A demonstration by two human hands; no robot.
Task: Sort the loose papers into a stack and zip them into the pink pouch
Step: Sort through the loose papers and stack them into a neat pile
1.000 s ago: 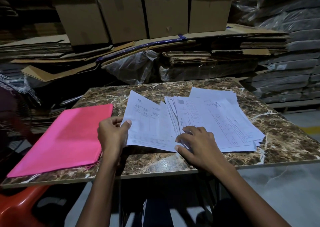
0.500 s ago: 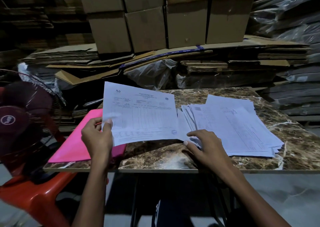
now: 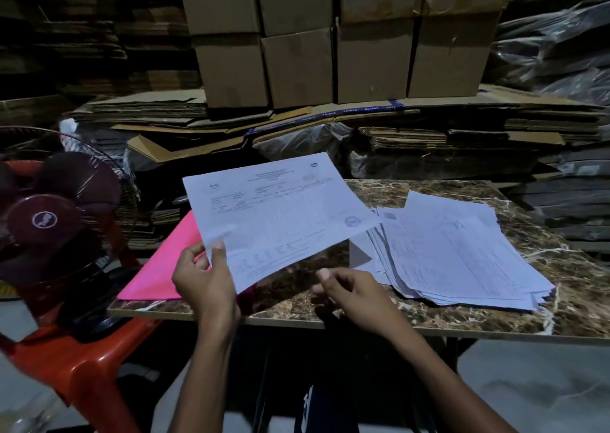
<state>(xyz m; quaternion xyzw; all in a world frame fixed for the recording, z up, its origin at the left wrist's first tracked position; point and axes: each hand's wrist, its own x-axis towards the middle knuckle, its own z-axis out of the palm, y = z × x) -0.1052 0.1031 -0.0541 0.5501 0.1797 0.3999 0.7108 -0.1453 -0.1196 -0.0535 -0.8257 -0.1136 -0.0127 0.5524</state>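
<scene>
Marble table (image 3: 429,320): left hand (image 3: 206,284) pinches one sheet (image 3: 280,221), right hand (image 3: 355,295) loose, empty; fan (image 3: 49,215) could scatter pile (image 3: 462,254).

Bench (image 3: 462,320): glossy brown stone-look top, pale veins, smooth.
Sheet (image 3: 280,215): thin white printed paper, matt, bends where held.
Pile (image 3: 462,261): same matt paper, edges ragged.
Pouch (image 3: 165,267): bright pink, smooth, faint sheen; plastic or cloth, cannot tell.
Boxes (image 3: 330,36): plain brown cardboard, matt, scuffed.
Flat cardboard (image 3: 165,116): corrugated, rough edges.
Fan (image 3: 59,215): thin metal wire cage, dark plastic blades.
Chair (image 3: 76,363): red moulded plastic, slight gloss.
</scene>
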